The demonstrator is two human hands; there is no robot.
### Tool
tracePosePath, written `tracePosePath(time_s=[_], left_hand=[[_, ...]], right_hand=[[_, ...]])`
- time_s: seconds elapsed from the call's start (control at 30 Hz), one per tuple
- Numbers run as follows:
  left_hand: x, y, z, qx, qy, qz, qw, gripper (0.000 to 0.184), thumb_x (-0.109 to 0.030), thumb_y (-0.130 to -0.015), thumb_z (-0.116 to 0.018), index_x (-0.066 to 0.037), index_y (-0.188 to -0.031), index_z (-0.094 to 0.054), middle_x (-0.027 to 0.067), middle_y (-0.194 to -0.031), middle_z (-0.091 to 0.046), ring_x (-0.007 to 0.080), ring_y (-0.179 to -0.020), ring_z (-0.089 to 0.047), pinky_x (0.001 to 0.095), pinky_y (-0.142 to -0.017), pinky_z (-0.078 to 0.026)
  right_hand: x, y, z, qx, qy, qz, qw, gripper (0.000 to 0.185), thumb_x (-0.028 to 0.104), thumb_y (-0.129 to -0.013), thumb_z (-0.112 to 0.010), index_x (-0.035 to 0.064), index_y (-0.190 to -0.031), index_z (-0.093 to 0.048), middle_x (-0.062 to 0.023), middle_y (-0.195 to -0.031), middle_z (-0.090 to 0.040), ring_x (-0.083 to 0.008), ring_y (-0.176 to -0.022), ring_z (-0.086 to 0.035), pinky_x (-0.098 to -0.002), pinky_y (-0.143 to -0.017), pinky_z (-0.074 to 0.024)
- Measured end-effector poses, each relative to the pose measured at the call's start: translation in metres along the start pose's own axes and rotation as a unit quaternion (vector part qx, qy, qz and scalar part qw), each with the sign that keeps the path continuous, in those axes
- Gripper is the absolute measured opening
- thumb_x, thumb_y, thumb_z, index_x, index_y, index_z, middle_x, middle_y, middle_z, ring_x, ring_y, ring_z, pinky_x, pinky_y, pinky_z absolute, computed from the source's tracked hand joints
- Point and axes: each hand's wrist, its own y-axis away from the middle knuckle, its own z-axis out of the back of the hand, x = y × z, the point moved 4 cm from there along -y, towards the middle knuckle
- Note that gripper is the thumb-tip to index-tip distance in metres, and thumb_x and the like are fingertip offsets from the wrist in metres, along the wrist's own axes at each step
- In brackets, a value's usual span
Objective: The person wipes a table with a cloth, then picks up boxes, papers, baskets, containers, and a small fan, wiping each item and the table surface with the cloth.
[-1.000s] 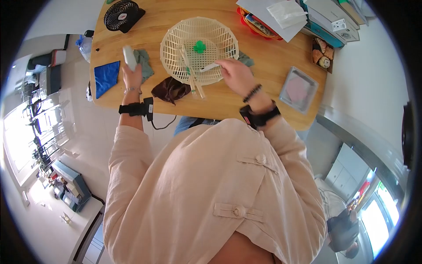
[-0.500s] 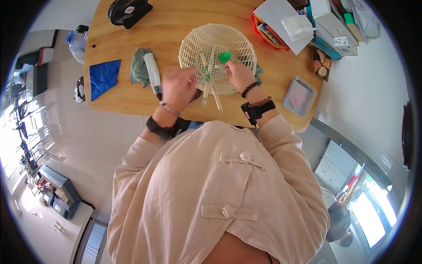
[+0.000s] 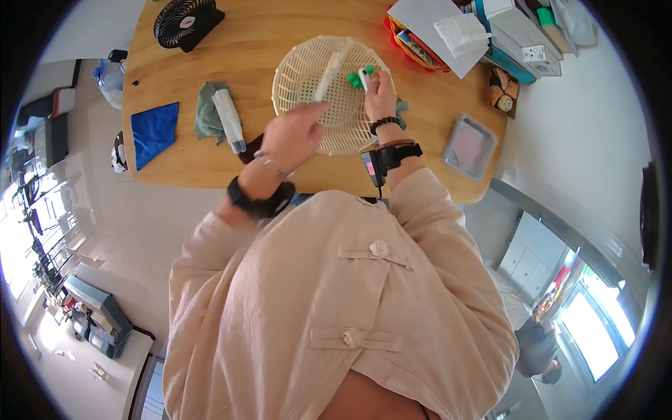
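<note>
Whereas half a second ago the pale sticks (image 3: pixel 329 73) crossed the near rim of the basket (image 3: pixel 344 115) with their ends out over the table (image 3: pixel 427 115), they now slant inside it toward its far rim (too smeared by motion to count). At the basket's near left side the left hand (image 3: pixel 288 138) is partly curled, one finger reaching forward; it meets or nearly meets the sticks' near end, and blur hides whether it has hold of them.

Over the right part of the basket, the right hand (image 3: pixel 380 98) has its fingers drawn together around a small white piece (image 3: pixel 363 78) with a dark end. It sits farther toward the basket's far side than half a second earlier. Just beside that piece shows a green piece (image 3: pixel 353 80); whether the fingers touch it I cannot tell.

Left of the basket, the white packet (image 3: pixel 227 115) lies against a grey-green cloth (image 3: pixel 207 122), as it did in the last view; a second ago the left hand was carrying it. Farther left is a blue cloth (image 3: pixel 154 133). Beyond the basket to the left stands a black fan (image 3: pixel 183 24), while a clear tray (image 3: pixel 453 161) sits well to its right.
</note>
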Motion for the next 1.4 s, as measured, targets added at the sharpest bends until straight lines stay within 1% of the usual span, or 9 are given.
tracePosePath(time_s=[0.13,0.3,0.5,0.6,0.67,0.87,1.07,1.1,1.4], left_hand=[[0.049,0.028,0.048,-0.202,0.016,0.056,0.978,0.029,-0.002,-0.074,-0.049,-0.01,-0.1,-0.059,0.0137,-0.082,-0.059,0.0288,-0.063,-0.056,0.0338,-0.058,-0.046],[0.16,0.052,0.026,-0.096,-0.048,0.229,0.968,0.029,-0.007,-0.075,-0.05,-0.007,-0.103,-0.057,0.0174,-0.086,-0.059,0.0304,-0.076,-0.057,0.039,-0.068,-0.045],[0.082,0.043,0.035,-0.295,-0.319,-0.028,0.9,0.03,-0.016,-0.077,-0.055,-0.006,-0.105,-0.056,0.0147,-0.093,-0.059,0.0303,-0.069,-0.059,0.0369,-0.065,-0.047],[0.084,0.03,0.003,-0.134,0.082,0.227,0.961,0.031,-0.022,-0.083,-0.053,-0.006,-0.11,-0.051,0.0105,-0.095,-0.058,0.0224,-0.077,-0.061,0.0306,-0.06,-0.049],[0.074,0.02,-0.027,-0.005,0.346,0.341,0.874,0.033,-0.025,-0.083,-0.053,-0.008,-0.11,-0.046,0.007,-0.091,-0.057,0.0184,-0.076,-0.061,0.0271,-0.056,-0.049],[0.075,0.011,-0.057,-0.034,0.486,0.401,0.776,0.026,-0.018,-0.079,-0.052,-0.008,-0.102,-0.047,0.0074,-0.088,-0.059,0.017,-0.069,-0.06,0.026,-0.052,-0.048],[0.08,0.016,-0.027,-0.084,0.353,0.305,0.881,0.039,-0.009,-0.079,-0.043,0.001,-0.116,-0.04,0.0119,-0.089,-0.058,0.0204,-0.067,-0.059,0.0324,-0.059,-0.051],[0.079,0.017,-0.021,-0.095,0.282,0.265,0.917,0.043,-0.008,-0.078,-0.044,0.0,-0.12,-0.037,0.0145,-0.09,-0.058,0.0227,-0.068,-0.059,0.033,-0.061,-0.051],[0.02,0.022,0.015,-0.182,-0.068,0.032,0.981,0.072,-0.003,-0.071,-0.047,-0.008,-0.136,-0.015,0.0212,-0.123,-0.043,0.0373,-0.093,-0.055,0.0373,-0.075,-0.047]], right_hand=[[0.031,-0.006,0.004,0.021,0.063,-0.002,0.998,0.044,0.03,-0.08,-0.055,0.0031,-0.111,-0.043,-0.0199,-0.104,-0.054,-0.0339,-0.087,-0.056,-0.0407,-0.073,-0.0442],[0.029,-0.011,-0.008,0.073,0.118,-0.078,0.987,0.054,0.026,-0.072,-0.062,0.0051,-0.115,-0.035,-0.0189,-0.105,-0.052,-0.0367,-0.088,-0.054,-0.0435,-0.072,-0.0439],[0.033,-0.009,-0.013,0.028,0.179,0.004,0.983,0.043,0.02,-0.07,-0.062,0.0083,-0.104,-0.039,-0.0178,-0.097,-0.055,-0.0357,-0.079,-0.056,-0.0454,-0.066,-0.0454],[0.034,-0.01,-0.02,0.06,0.123,-0.002,0.991,0.038,0.017,-0.07,-0.061,0.0085,-0.101,-0.04,-0.0167,-0.081,-0.058,-0.0352,-0.069,-0.057,-0.046,-0.058,-0.0452],[0.037,-0.013,-0.022,0.047,0.129,0.026,0.99,0.035,0.016,-0.071,-0.059,0.0084,-0.099,-0.04,-0.0165,-0.075,-0.058,-0.0356,-0.065,-0.057,-0.046,-0.056,-0.0448],[0.023,-0.015,0.007,0.052,0.02,-0.024,0.998,0.025,0.015,-0.075,-0.055,0.0075,-0.095,-0.042,-0.0156,-0.07,-0.058,-0.0328,-0.06,-0.057,-0.0422,-0.049,-0.0429],[0.01,-0.006,0.037,0.164,-0.584,-0.373,0.703,0.026,0.026,-0.086,-0.046,0.0091,-0.106,-0.043,-0.0124,-0.093,-0.059,-0.0254,-0.082,-0.057,-0.0376,-0.064,-0.044],[0.012,-0.004,0.043,0.189,-0.591,-0.356,0.699,0.034,0.028,-0.088,-0.043,0.0085,-0.116,-0.039,-0.0159,-0.112,-0.05,-0.0263,-0.104,-0.049,-0.0417,-0.081,-0.0398],[-0.035,0.007,0.058,-0.007,-0.601,-0.419,0.68,0.032,0.031,-0.086,-0.045,0.0088,-0.108,-0.042,-0.0141,-0.109,-0.049,-0.0263,-0.104,-0.045,-0.0418,-0.088,-0.0328]])
